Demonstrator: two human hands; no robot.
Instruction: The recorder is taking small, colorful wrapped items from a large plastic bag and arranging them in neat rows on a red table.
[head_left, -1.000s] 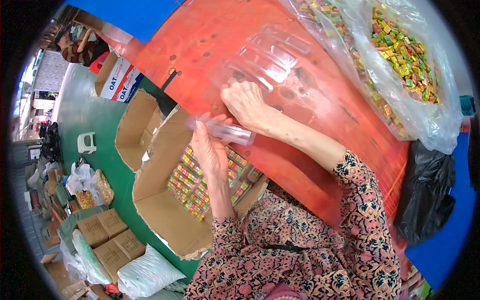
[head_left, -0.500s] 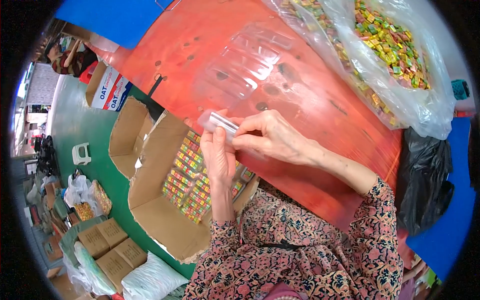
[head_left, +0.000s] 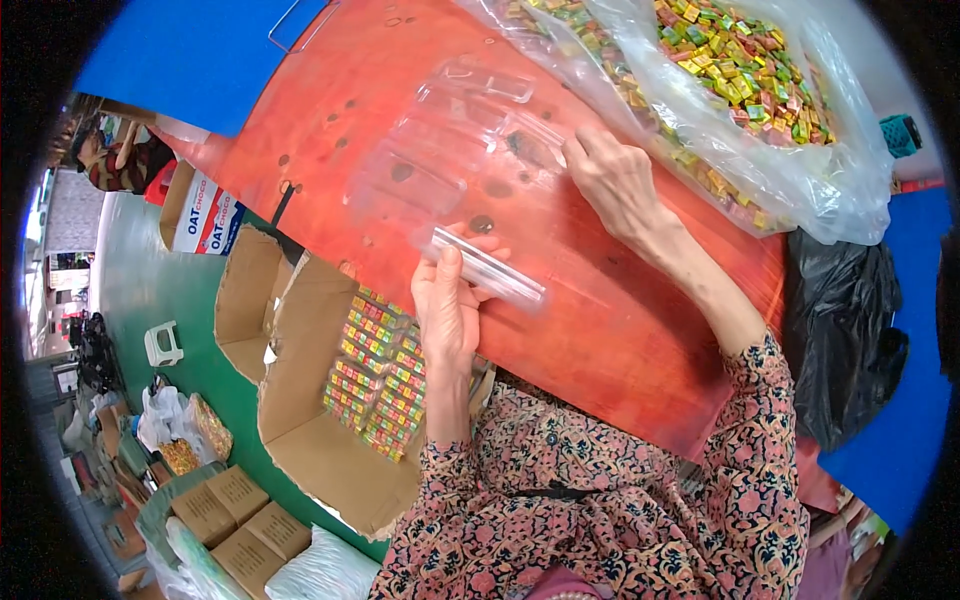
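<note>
My left hand (head_left: 450, 300) grips a narrow clear plastic tray (head_left: 490, 268) over the near part of the red table, thumb on top and fingers beneath. My right hand (head_left: 612, 180) is off to the right and farther out, its fingers curled together beside a clear plastic edge on the table. Whether anything sits between those fingertips is hidden. More clear plastic trays (head_left: 425, 178) lie on the table beyond my left hand. A big clear bag (head_left: 700, 165) full of small wrapped cubes in yellow, green and red lies at the far right.
Left of my left hand, an open cardboard box (head_left: 315, 440) holds packed rows of colourful cubes (head_left: 375, 375). A black plastic bag (head_left: 840, 335) hangs at the table's right. Closed cartons (head_left: 240, 525), a white sack (head_left: 325, 568) and a white stool (head_left: 163, 342) stand on the green floor.
My right hand has left the tray held in my left hand and moved right and away from me. The left hand keeps its hold, with more of the tray showing. The view has shifted slightly.
</note>
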